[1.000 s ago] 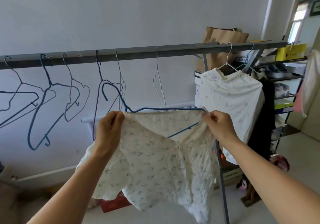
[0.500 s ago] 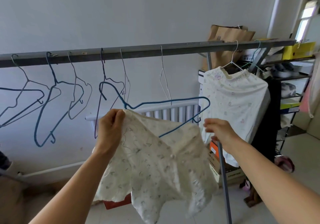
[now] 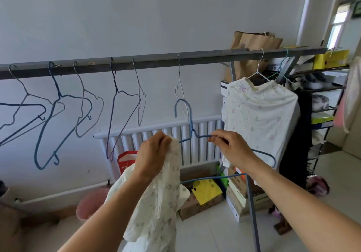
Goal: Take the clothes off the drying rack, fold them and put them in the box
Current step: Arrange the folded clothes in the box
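Now the left hand [image 3: 154, 154] bunches a soft, crinkly cream top [image 3: 156, 208] below the rail [image 3: 156, 64]; the right hand [image 3: 232, 148] pinches a thin blue wire hanger [image 3: 187, 119].

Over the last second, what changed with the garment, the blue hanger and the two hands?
The right hand let go of the garment's shoulder and took hold of the blue hanger, now pulled free to the right. The patterned garment dropped off it and hangs bunched from the left hand. The second garment stays hung on the rack bar.
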